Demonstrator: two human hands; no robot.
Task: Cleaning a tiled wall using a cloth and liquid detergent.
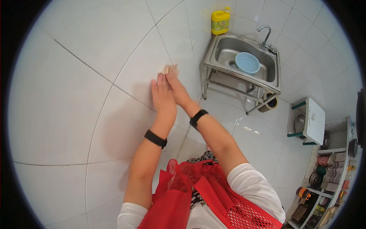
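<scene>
Both my arms reach up to a white tiled wall (126, 65). A pale, crumpled cloth (172, 68) is against the tiles, slightly blurred, at the fingertips of my right hand (177, 88). That hand presses the cloth to the wall, its fingers bent over it and partly hidden. My left hand (163, 95) lies close beside it, touching it, with fingers stretched out flat toward the cloth's lower edge. A black band circles each wrist.
A steel sink (225, 47) on a metal stand holds a light blue basin (248, 63). On its corner stands a yellow jug (220, 22). Below is a bin (268, 103). A white-topped stool (315, 120) and a crowded shelf (324, 183) line the right side.
</scene>
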